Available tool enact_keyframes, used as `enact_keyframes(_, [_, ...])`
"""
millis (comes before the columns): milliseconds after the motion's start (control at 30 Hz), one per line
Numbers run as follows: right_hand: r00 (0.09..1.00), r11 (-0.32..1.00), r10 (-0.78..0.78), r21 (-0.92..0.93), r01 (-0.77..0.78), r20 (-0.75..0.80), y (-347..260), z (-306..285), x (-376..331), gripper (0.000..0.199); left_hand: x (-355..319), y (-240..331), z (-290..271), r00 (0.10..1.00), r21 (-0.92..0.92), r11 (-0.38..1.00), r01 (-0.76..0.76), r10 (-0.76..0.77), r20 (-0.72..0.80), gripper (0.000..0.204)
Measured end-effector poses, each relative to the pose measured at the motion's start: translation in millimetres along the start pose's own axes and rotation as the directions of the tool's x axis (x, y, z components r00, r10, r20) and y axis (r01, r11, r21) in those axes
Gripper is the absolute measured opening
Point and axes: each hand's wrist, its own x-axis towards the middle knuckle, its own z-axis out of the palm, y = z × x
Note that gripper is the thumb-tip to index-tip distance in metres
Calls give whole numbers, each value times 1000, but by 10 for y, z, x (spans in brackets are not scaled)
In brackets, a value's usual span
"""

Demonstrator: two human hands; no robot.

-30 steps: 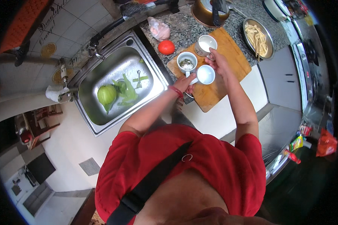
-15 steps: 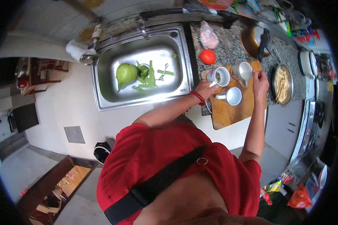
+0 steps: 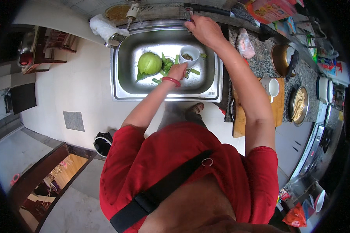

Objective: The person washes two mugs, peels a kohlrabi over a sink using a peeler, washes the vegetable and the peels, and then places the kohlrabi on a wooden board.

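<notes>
Moved since the earlier frame: one white mug, from the wooden board at right to the sink at upper centre; left hand, with it; right hand, from the mugs to the faucet.

Left hand: closed on the near side of the mug; exact finger placement partly hidden. Red bracelet at the wrist.

Right hand: fingers curled at the faucet, top centre; whether they pinch it or only touch it, cannot tell.

Mug: in the sink area, tilted, mouth visible, dark bits inside.

Progress: mug already off the board and in the sink; contents still in it, not yet emptied. No water stream discernible.

Also in the sink: one round green gourd, left of the mug; green peelings, between gourd and mug and around.

At right: wooden board, bearing another white mug, untouched; pan of pale strips, beside the board; brown pot and a plastic-wrapped item on the speckled table.
</notes>
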Motion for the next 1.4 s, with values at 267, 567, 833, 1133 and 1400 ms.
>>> enact_keyframes(267, [994,974,-105,-199,106,18,114,-3,37,28,88,250,-43,993,-179,981,79,-60,106,35])
enact_keyframes(567, [991,978,-134,-165,130,-13,221,-44,55,26,237,187,-78,976,-393,908,144,-64,210,36])
enact_keyframes(833, [996,983,-80,-162,84,35,243,-46,52,26,264,209,-112,967,-401,899,178,-84,242,34])
enact_keyframes(1133, [998,989,-66,-133,66,-1,318,-26,70,27,360,211,-156,930,-372,894,249,-114,349,35])
enact_keyframes(1400, [993,998,13,-59,-6,120,527,421,-262,26,281,336,-197,951,-220,952,213,-150,269,35])
